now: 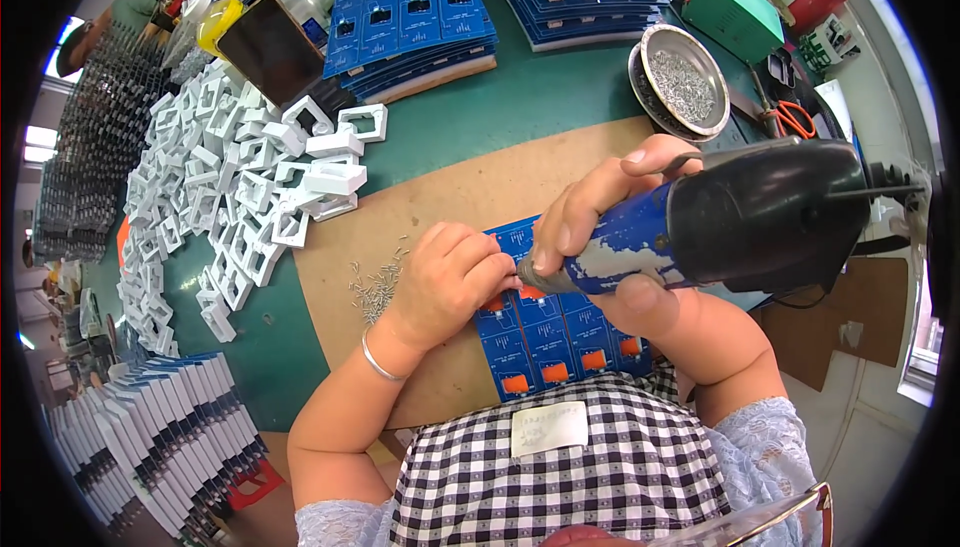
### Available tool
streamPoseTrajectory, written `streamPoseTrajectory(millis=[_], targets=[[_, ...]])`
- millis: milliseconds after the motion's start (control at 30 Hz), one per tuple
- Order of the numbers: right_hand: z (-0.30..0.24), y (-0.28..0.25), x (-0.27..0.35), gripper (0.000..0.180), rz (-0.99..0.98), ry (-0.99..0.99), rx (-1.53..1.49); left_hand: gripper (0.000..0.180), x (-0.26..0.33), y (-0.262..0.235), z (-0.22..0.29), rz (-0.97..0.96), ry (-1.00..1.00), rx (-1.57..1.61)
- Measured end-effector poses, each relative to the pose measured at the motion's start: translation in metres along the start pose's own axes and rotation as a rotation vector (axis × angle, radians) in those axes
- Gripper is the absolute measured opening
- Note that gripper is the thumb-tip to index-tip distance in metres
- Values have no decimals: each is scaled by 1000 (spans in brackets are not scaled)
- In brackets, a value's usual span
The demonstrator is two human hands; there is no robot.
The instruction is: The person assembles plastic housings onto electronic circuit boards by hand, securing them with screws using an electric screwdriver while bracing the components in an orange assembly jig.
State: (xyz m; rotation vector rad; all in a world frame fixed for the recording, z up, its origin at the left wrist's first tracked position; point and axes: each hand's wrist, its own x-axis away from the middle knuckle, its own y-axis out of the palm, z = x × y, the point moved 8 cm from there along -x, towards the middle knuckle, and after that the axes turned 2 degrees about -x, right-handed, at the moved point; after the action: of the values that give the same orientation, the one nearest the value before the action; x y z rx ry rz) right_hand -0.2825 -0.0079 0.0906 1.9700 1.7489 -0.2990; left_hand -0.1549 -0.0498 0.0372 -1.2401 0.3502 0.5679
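Head view: right hand (pixel 610 237) wrapped tight around blue-and-black electric screwdriver (pixel 720 227), tip down on blue circuit panel (pixel 550 342); left hand (pixel 450 282) curled, fingertips pinched at tip, anything between them too small to tell; panel flat on brown board (pixel 480 197), loose screws (pixel 375 282) just beside.

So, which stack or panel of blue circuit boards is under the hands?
The blue panel on the brown mat, with orange parts; the other blue stacks lie far behind, untouched.

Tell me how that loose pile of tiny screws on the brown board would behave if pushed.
The small screws would probably scatter rather than move together, since they lie loose and already spread. Being tiny and round-shanked, they may roll across the flat brown board. They look light.
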Motion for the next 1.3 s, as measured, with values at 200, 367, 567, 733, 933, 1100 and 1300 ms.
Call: streamPoseTrajectory(millis=[200, 367, 567, 733, 933, 1100, 1300], targets=[[2, 1, -1, 68, 36, 15, -64, 19, 1, 0, -1, 5, 8, 8], [-1, -2, -3, 69, 86, -58, -152, 18, 3, 2, 1, 30, 51, -29], [1, 0, -1, 66, 22, -40, -81, 18, -1, 0, 2, 37, 64, -8], [-3, 2, -1, 68, -25, 20, 66, 18, 2, 0, 0, 39, 54, -8], [-6, 22, -6, 70, -129, 45, -10, 17, 3, 1, -1, 31, 49, -12], [0, 10, -4, 70, -39, -6, -63, 17, 4, 0, -1, 45, 34, -6], [-1, 16, -2, 66, -10, 105, 10, 18, 6, 0, -2, 41, 34, 5]])
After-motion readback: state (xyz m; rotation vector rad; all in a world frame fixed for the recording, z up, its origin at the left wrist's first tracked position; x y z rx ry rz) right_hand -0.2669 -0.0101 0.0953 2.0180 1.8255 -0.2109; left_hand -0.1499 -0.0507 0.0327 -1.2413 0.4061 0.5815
